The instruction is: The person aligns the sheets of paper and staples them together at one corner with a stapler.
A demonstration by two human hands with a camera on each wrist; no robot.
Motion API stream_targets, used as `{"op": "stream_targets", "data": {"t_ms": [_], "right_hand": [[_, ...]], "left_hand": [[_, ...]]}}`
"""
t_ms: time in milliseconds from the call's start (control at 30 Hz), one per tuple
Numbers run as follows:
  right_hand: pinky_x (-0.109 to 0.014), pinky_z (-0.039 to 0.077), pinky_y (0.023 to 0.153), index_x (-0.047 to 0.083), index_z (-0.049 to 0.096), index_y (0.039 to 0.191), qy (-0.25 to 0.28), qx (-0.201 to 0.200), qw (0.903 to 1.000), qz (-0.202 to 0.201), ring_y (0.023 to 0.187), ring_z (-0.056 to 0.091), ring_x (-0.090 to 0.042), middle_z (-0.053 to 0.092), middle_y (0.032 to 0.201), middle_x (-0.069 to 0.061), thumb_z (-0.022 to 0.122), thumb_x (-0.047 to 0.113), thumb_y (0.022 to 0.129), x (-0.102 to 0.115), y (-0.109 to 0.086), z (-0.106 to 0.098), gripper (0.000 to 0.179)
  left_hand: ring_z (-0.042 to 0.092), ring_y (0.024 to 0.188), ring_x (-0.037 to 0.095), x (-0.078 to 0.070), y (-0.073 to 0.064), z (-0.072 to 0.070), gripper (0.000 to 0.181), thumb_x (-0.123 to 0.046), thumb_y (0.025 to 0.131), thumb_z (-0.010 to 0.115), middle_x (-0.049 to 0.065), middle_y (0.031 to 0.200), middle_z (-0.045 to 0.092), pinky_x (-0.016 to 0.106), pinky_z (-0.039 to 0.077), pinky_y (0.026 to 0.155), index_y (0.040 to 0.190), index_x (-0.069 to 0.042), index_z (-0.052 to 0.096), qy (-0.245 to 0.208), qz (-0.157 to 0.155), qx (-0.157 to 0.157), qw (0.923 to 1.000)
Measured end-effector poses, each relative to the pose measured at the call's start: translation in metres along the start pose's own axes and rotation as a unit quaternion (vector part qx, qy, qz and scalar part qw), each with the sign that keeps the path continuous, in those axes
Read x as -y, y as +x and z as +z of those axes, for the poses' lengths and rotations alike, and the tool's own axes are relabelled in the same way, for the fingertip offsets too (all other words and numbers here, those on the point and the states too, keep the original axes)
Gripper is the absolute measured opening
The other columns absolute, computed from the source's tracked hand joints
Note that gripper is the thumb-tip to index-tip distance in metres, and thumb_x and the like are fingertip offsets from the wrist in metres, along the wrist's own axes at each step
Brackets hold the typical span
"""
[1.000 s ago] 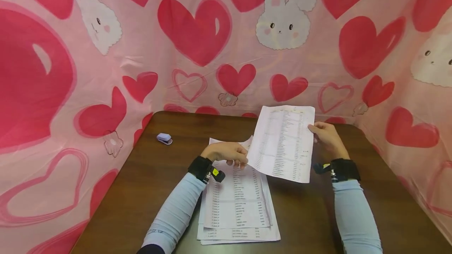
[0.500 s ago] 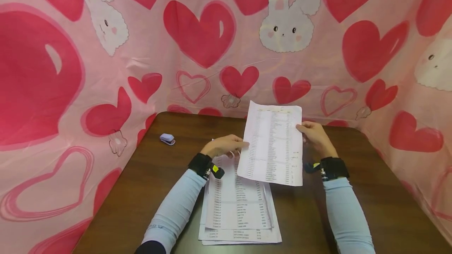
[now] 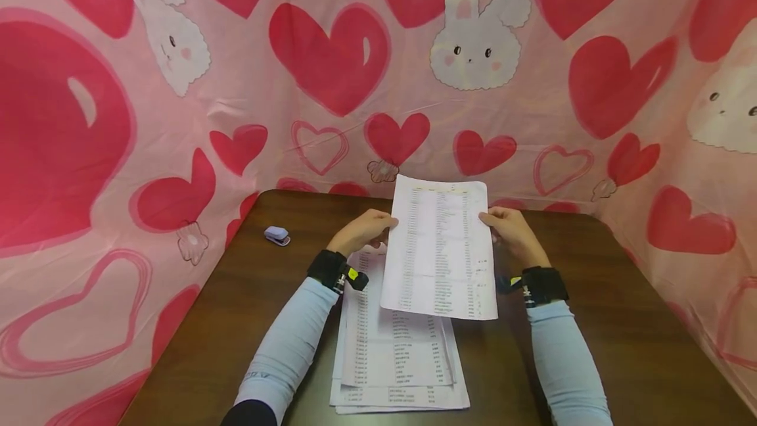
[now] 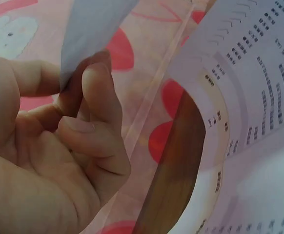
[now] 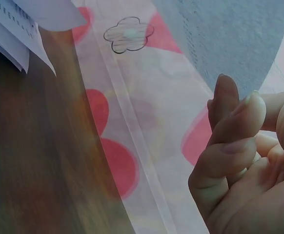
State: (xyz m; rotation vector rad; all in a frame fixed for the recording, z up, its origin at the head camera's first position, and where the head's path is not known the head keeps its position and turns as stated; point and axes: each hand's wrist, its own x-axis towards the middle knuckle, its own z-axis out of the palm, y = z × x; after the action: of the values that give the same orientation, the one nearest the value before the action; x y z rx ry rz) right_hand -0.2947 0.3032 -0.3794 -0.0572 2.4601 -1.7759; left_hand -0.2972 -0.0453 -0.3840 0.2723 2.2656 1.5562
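A printed sheet of paper (image 3: pixel 439 252) is held up by its two side edges, tilted toward the head camera, above a stack of papers (image 3: pixel 396 354). My left hand (image 3: pixel 362 230) pinches its left edge between thumb and fingers; the left wrist view shows the sheet's edge (image 4: pixel 91 41) in that pinch. My right hand (image 3: pixel 516 234) pinches the opposite edge, and in the right wrist view the sheet's back (image 5: pixel 230 44) rises from the thumb and fingertips. The stack lies slightly uneven on the table, its upper part hidden behind the raised sheet.
A small lavender stapler (image 3: pixel 276 235) lies at the back left of the brown wooden table (image 3: pixel 591 321). Pink cloth (image 3: pixel 331 71) with hearts and rabbits hangs behind the table and along both sides.
The sheet has moved left over the stack with my right hand. My left hand has risen from the stack and taken hold of the sheet's left edge.
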Motion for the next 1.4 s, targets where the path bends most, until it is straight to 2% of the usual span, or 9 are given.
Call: {"op": "stream_targets", "data": {"t_ms": [200, 367, 567, 800, 900, 1000, 1167, 1300, 1400], "right_hand": [[-0.021, 0.041, 0.050, -0.003, 0.058, 0.124, 0.008, 0.013, 0.9998, -0.009, 0.053, 0.053, -0.012, 0.069, 0.082, 0.006, 0.061, 0.036, 0.096, 0.001, -0.001, 0.009, 0.048], [-0.022, 0.041, 0.050, -0.004, 0.060, 0.116, 0.004, 0.024, 0.9996, -0.016, 0.052, 0.050, -0.012, 0.068, 0.079, 0.004, 0.062, 0.033, 0.096, 0.002, 0.001, 0.019, 0.042], [-0.023, 0.040, 0.048, -0.003, 0.061, 0.110, 0.020, 0.034, 0.9991, -0.013, 0.051, 0.049, -0.013, 0.068, 0.079, 0.001, 0.063, 0.030, 0.096, 0.002, 0.002, 0.034, 0.035], [-0.023, 0.038, 0.046, -0.005, 0.060, 0.108, 0.027, 0.060, 0.9976, -0.021, 0.046, 0.047, -0.012, 0.066, 0.073, 0.001, 0.062, 0.026, 0.097, 0.003, 0.003, 0.051, 0.033], [-0.023, 0.039, 0.046, -0.004, 0.062, 0.106, 0.013, 0.064, 0.9977, -0.019, 0.046, 0.047, -0.013, 0.065, 0.072, 0.000, 0.063, 0.026, 0.096, 0.005, 0.003, 0.059, 0.032], [-0.023, 0.040, 0.046, -0.003, 0.062, 0.106, 0.000, 0.070, 0.9973, -0.023, 0.047, 0.048, -0.014, 0.066, 0.074, -0.002, 0.063, 0.027, 0.096, 0.004, 0.001, 0.063, 0.032], [-0.024, 0.041, 0.046, -0.003, 0.062, 0.107, -0.003, 0.082, 0.9964, -0.023, 0.047, 0.049, -0.015, 0.068, 0.078, -0.003, 0.063, 0.027, 0.096, 0.004, 0.001, 0.069, 0.032], [-0.024, 0.041, 0.046, -0.004, 0.062, 0.107, -0.006, 0.086, 0.9958, -0.029, 0.047, 0.048, -0.014, 0.068, 0.078, -0.002, 0.063, 0.026, 0.096, 0.004, 0.000, 0.073, 0.032], [-0.025, 0.042, 0.046, -0.005, 0.063, 0.107, -0.010, 0.095, 0.9949, -0.032, 0.047, 0.048, -0.015, 0.068, 0.078, -0.003, 0.062, 0.024, 0.097, 0.008, -0.003, 0.075, 0.031]], "left_hand": [[0.061, 0.076, 0.032, 0.007, -0.006, -0.008, 0.028, -0.031, 0.097, 0.056, 0.007, 0.079, 0.063, 0.028, 0.045, 0.059, 0.103, -0.008, 0.071, -0.011, 0.006, 0.006, 0.9999], [0.060, 0.072, 0.028, 0.014, -0.012, -0.016, 0.025, -0.028, 0.097, 0.057, 0.009, 0.079, 0.061, 0.028, 0.044, 0.059, 0.102, -0.008, 0.071, -0.016, -0.007, 0.003, 0.9998], [0.056, 0.065, 0.021, 0.022, -0.019, -0.032, 0.025, -0.025, 0.097, 0.057, 0.006, 0.076, 0.060, 0.026, 0.039, 0.054, 0.099, -0.004, 0.071, -0.024, -0.004, 0.028, 0.9993], [0.050, 0.058, 0.021, 0.031, -0.032, -0.055, 0.028, -0.023, 0.097, 0.056, 0.008, 0.066, 0.056, 0.026, 0.035, 0.048, 0.085, -0.003, 0.071, 0.028, 0.039, 0.090, 0.9948], [0.047, 0.053, 0.017, 0.037, -0.036, -0.064, 0.029, -0.023, 0.097, 0.057, 0.006, 0.064, 0.054, 0.026, 0.037, 0.048, 0.082, -0.002, 0.070, 0.053, 0.054, 0.102, 0.9919], [0.049, 0.053, 0.017, 0.040, -0.039, -0.069, 0.028, -0.023, 0.097, 0.058, 0.005, 0.063, 0.054, 0.026, 0.040, 0.049, 0.082, -0.003, 0.071, 0.072, 0.053, 0.108, 0.9901], [0.052, 0.056, 0.017, 0.045, -0.043, -0.074, 0.027, -0.028, 0.094, 0.064, 0.007, 0.068, 0.063, 0.026, 0.042, 0.050, 0.087, -0.005, 0.075, 0.042, 0.028, 0.136, 0.9895], [0.051, 0.056, 0.019, 0.047, -0.047, -0.075, 0.031, -0.031, 0.092, 0.068, 0.012, 0.073, 0.068, 0.026, 0.042, 0.049, 0.086, -0.002, 0.076, 0.005, 0.018, 0.175, 0.9844], [0.049, 0.054, 0.020, 0.049, -0.050, -0.076, 0.032, -0.030, 0.091, 0.069, 0.015, 0.074, 0.069, 0.026, 0.040, 0.047, 0.084, 0.000, 0.075, -0.009, 0.013, 0.192, 0.9813]]}}
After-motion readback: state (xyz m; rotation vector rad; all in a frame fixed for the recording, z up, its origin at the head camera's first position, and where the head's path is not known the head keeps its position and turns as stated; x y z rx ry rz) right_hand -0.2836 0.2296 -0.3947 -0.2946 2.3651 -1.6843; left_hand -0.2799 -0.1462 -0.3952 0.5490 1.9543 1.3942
